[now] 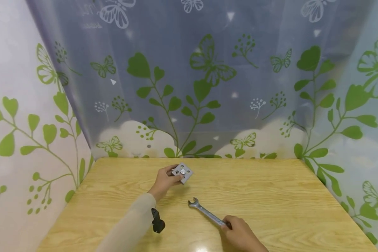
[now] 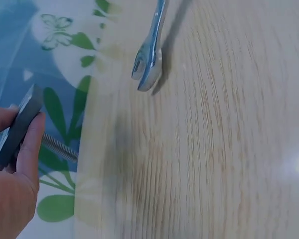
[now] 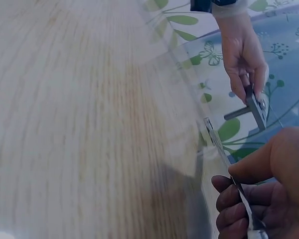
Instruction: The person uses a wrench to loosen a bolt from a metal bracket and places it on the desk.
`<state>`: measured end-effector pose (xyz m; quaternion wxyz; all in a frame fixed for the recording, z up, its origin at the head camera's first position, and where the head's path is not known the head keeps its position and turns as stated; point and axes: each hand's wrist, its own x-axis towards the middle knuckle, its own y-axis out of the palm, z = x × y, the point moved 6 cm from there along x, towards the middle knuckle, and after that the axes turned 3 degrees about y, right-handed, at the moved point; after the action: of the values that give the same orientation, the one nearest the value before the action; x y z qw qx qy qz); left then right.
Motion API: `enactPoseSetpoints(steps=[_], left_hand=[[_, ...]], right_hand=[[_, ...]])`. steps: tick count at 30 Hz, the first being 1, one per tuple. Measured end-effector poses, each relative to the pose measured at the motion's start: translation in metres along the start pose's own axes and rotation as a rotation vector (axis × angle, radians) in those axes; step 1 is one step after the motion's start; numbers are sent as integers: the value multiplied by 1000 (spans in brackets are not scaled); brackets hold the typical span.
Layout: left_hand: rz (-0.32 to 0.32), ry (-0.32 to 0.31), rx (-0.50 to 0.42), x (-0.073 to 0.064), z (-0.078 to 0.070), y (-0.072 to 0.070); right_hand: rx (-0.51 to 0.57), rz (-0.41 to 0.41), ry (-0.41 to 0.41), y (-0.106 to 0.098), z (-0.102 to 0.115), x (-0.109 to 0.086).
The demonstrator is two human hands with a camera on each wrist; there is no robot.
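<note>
A square grey metal plate [image 1: 185, 169] with several holes is pinched at its edge by my left hand [image 1: 165, 182], raised over the far part of the table. A bolt's round head shows at the plate's centre, and the threaded shank [image 2: 60, 148] sticks out of its other side in the left wrist view. My right hand [image 1: 239, 232] grips a steel wrench [image 1: 209, 214] near one end. Its open-ended head [image 1: 193, 203] points away to the left, below and right of the plate and apart from it. The fingers of the right hand [image 3: 269, 194] curl round the wrench handle.
A light wood-grain table [image 1: 271, 196] lies beneath both hands. Behind it hangs a blue-grey curtain [image 1: 255, 80] with green leaves and butterflies, and similar printed sheets [image 1: 25, 115] flank both sides. A black camera mount [image 1: 158, 221] sits at the left wrist.
</note>
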<state>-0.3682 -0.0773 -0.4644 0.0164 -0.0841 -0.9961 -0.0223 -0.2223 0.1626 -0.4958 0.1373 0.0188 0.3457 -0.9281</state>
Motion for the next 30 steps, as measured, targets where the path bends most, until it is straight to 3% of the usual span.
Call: enactPoseSetpoints(steps=[5,10,15,21,30], left_hand=[[-36,-62,-132,-5,-2,-1],[0,-114,-249,-11,-2,0],[37,-154,-280,-17,-1,1],[92,-158,-257,-27,-1,1],[5,-62,-14,-37,-4,-10]], right_hand=[[25,-41,5,-10,0,-1],[37,-91,25,-15,-1,0],[61,-149,41,-16,-2,1],[62,-260,83,-19,-2,2],[83,-303,84,-26,4,3]])
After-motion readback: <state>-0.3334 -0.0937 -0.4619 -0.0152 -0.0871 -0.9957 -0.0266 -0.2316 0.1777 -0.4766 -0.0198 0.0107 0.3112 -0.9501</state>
